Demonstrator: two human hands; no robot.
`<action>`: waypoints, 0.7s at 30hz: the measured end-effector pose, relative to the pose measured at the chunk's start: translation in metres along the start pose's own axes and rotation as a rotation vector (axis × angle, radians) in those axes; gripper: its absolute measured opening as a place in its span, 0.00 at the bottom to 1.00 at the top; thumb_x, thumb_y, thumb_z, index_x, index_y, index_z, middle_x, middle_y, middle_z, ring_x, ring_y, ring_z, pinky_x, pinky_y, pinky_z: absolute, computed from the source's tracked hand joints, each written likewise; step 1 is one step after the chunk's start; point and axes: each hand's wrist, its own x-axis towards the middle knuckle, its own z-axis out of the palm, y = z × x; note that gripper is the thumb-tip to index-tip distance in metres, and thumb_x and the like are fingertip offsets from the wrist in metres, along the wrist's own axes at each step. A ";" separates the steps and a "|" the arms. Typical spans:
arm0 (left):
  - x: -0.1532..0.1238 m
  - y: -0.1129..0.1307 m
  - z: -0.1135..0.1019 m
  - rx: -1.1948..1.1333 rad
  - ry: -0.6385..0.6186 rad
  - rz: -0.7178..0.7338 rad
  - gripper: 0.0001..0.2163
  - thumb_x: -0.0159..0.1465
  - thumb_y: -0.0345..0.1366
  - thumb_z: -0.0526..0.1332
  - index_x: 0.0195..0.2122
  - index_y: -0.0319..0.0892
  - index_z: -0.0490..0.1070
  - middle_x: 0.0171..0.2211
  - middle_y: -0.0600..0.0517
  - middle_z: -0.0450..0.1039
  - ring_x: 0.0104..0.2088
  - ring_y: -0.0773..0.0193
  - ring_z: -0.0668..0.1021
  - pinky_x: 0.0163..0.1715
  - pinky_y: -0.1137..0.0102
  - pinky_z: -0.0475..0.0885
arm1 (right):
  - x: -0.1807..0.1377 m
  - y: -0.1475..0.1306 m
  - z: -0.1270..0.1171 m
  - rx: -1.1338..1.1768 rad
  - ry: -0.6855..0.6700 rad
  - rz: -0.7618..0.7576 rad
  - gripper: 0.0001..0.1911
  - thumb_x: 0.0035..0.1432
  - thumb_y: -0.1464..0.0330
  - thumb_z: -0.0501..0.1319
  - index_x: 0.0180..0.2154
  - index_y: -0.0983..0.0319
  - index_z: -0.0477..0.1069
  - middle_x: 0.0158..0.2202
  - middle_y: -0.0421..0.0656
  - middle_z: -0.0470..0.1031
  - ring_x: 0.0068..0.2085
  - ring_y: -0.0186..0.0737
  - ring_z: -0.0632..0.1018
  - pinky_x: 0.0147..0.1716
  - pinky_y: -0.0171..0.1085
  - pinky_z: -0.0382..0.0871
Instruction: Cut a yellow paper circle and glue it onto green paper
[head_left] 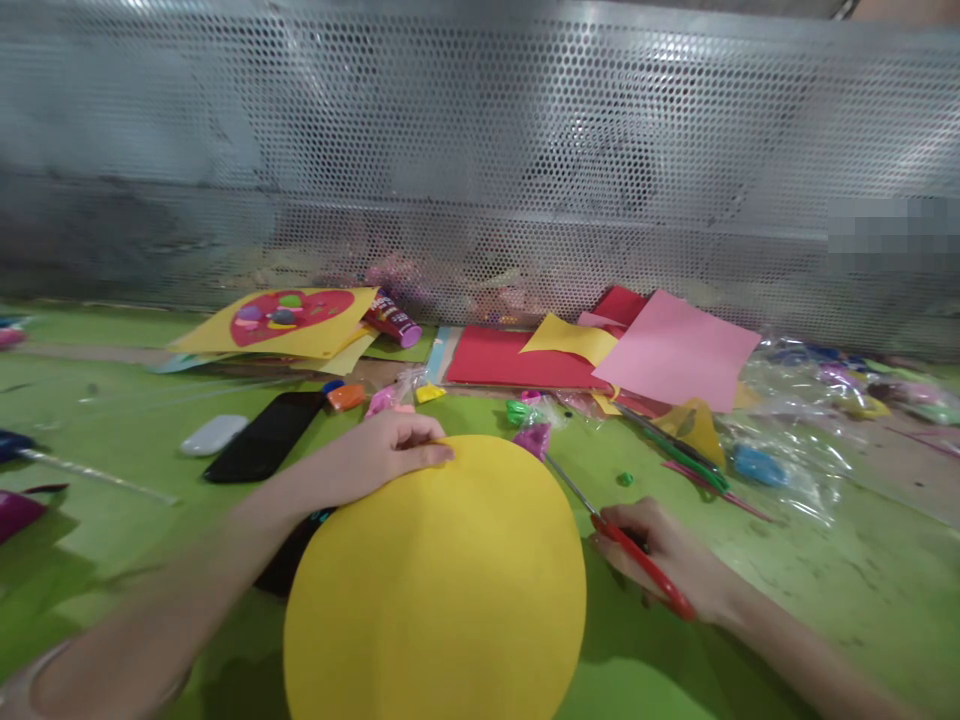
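A large rounded piece of yellow paper (442, 590) stands in front of me, its lower end cut off by the picture's edge. My left hand (397, 450) pinches its top edge between thumb and fingers. To the right of the paper, my right hand (660, 560) is closed around the red handles of a pair of scissors (637, 558). Their metal blades point up and to the left, apart from the paper's edge, with the tip near a small purple piece (534, 438).
A black phone (266, 437) and a white case (214, 436) lie left. Behind are a yellow card with a red heart (292, 318), a tube (396, 318), red paper (517, 360) and pink paper (679, 350). Clear plastic bags (802, 430) lie right. A perforated metal panel (480, 150) stands behind.
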 end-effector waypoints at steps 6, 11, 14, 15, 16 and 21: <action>0.000 0.000 0.001 0.006 -0.023 -0.004 0.14 0.58 0.49 0.52 0.26 0.44 0.66 0.23 0.58 0.60 0.27 0.66 0.66 0.26 0.74 0.59 | 0.000 0.003 -0.002 0.024 -0.050 -0.005 0.15 0.51 0.62 0.50 0.18 0.60 0.51 0.15 0.34 0.53 0.16 0.28 0.61 0.14 0.29 0.56; -0.001 0.002 0.002 0.003 -0.031 0.002 0.13 0.58 0.48 0.52 0.27 0.45 0.66 0.24 0.58 0.61 0.28 0.66 0.67 0.26 0.74 0.59 | 0.000 0.003 -0.001 0.035 -0.078 -0.043 0.14 0.51 0.63 0.50 0.18 0.60 0.51 0.16 0.33 0.52 0.16 0.28 0.59 0.14 0.29 0.56; -0.001 0.001 0.003 0.013 -0.022 -0.004 0.13 0.59 0.48 0.52 0.28 0.45 0.66 0.25 0.57 0.62 0.30 0.65 0.67 0.26 0.74 0.59 | 0.001 0.004 0.000 0.026 -0.082 -0.066 0.14 0.52 0.64 0.49 0.18 0.60 0.50 0.16 0.33 0.51 0.17 0.27 0.57 0.14 0.29 0.55; -0.001 0.001 0.003 0.015 -0.019 -0.009 0.13 0.58 0.48 0.52 0.28 0.46 0.66 0.25 0.57 0.62 0.30 0.65 0.67 0.26 0.74 0.59 | 0.001 0.004 0.000 0.020 -0.082 -0.067 0.14 0.52 0.64 0.49 0.18 0.60 0.50 0.16 0.33 0.52 0.17 0.27 0.58 0.14 0.29 0.54; -0.002 0.001 0.003 0.015 -0.018 -0.014 0.13 0.58 0.49 0.52 0.28 0.46 0.66 0.25 0.57 0.61 0.30 0.65 0.67 0.26 0.74 0.59 | 0.001 0.004 0.000 0.013 -0.082 -0.067 0.14 0.52 0.64 0.49 0.18 0.60 0.51 0.16 0.33 0.52 0.17 0.28 0.58 0.14 0.29 0.54; -0.002 0.001 0.004 0.013 -0.028 -0.022 0.14 0.57 0.50 0.52 0.28 0.45 0.66 0.24 0.57 0.61 0.30 0.64 0.67 0.26 0.74 0.59 | 0.000 0.004 -0.001 -0.005 -0.088 -0.074 0.13 0.53 0.63 0.48 0.19 0.61 0.52 0.16 0.34 0.53 0.17 0.28 0.59 0.15 0.29 0.53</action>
